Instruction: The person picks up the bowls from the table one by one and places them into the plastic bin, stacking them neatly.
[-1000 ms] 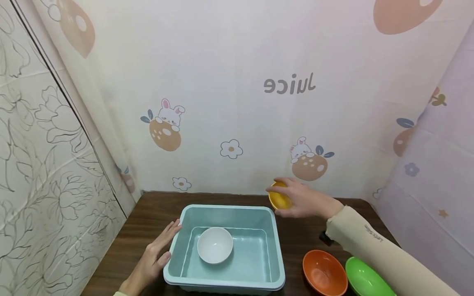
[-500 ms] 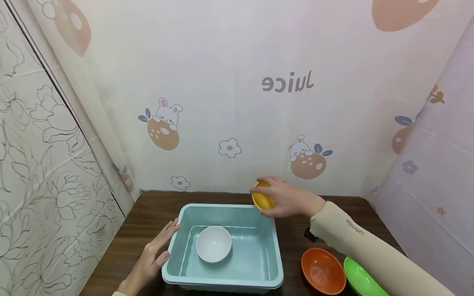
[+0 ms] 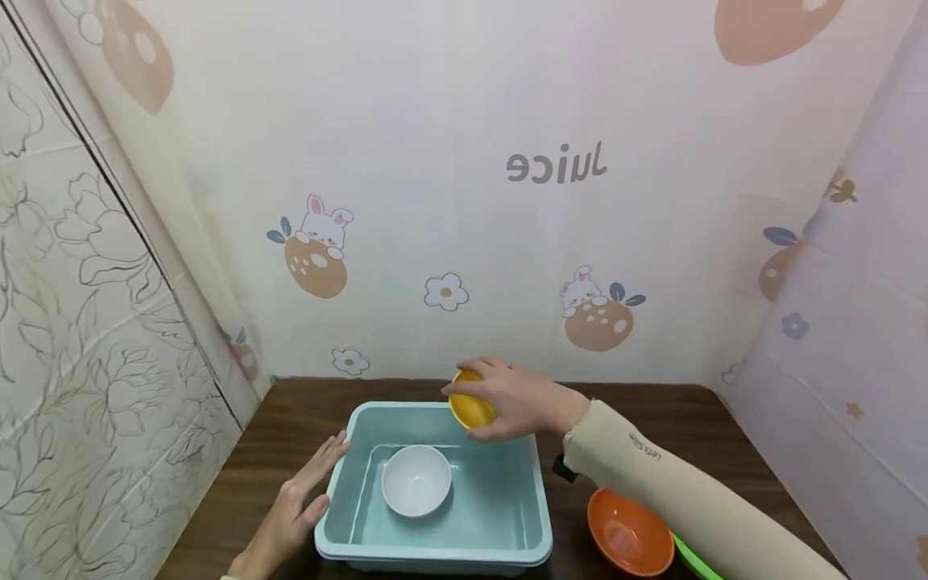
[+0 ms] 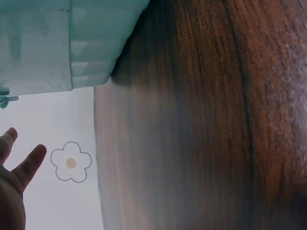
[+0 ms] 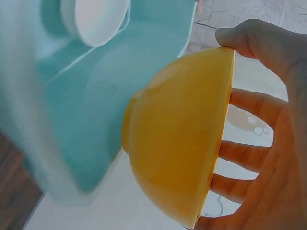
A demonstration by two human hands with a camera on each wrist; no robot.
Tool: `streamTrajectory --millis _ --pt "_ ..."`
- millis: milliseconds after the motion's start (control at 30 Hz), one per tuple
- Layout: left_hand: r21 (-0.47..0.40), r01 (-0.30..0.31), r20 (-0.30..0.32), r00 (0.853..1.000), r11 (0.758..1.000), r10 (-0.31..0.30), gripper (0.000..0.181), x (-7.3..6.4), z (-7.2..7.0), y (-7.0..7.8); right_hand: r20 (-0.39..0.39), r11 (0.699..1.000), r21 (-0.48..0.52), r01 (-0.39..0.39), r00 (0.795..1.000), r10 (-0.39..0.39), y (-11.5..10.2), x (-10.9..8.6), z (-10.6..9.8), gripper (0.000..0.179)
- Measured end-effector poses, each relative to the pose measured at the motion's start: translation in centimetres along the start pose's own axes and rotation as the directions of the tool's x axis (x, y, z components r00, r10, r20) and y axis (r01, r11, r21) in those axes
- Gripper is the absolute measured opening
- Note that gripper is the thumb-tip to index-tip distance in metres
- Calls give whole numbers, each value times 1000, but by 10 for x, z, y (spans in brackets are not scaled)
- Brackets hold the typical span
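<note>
A yellow bowl [image 5: 177, 129] is gripped at its rim by my right hand [image 3: 518, 400], thumb on one side and fingers on the other. In the head view the tilted bowl hangs over the far part of a light teal plastic tub [image 3: 493, 556]. Inside that tub, left of its middle, sits a white bowl [image 3: 416, 482]. My left hand [image 3: 293, 499] lies along the tub's left side with fingers extended, fingertips at the rim. In the left wrist view, part of the left hand [image 4: 19, 177] shows near the tub's outer wall [image 4: 91, 48].
An orange bowl [image 3: 629, 533] stands on the dark wooden table [image 3: 616, 451] right of the tub. Beside it a green bowl [image 3: 692, 556] is mostly hidden by the right sleeve [image 3: 689, 491]. A patterned curtain [image 3: 449, 201] hangs behind the table.
My right hand has carried the yellow bowl leftward, from beside the tub's far right corner to over the tub. The left hand stays at the tub's side. The sleeve now covers more of the green bowl.
</note>
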State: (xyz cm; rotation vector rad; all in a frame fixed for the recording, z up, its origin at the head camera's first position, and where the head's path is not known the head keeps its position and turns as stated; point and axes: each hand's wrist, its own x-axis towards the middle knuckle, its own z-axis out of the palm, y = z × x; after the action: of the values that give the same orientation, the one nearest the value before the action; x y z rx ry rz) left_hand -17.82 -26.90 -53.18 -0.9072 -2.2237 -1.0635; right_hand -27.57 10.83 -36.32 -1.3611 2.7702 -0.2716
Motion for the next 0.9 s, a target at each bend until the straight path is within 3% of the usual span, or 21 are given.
streamTrajectory --millis 133,533,800,900 --pt "-6 -30 -10 999 1000 30 52 -3 2 0 -3 1000 -2 26 1000 -26 -9 9 8 62" --pt "-9 -26 -25 999 1000 26 54 -1 2 -2 43 998 9 60 997 -60 -40 28 21 64" --pt "9 44 -10 999 999 -44 57 -2 2 0 62 995 27 99 993 -101 -54 37 35 64" --pt "7 42 -7 999 999 -42 57 -2 2 0 65 993 25 115 991 -116 -58 40 39 63"
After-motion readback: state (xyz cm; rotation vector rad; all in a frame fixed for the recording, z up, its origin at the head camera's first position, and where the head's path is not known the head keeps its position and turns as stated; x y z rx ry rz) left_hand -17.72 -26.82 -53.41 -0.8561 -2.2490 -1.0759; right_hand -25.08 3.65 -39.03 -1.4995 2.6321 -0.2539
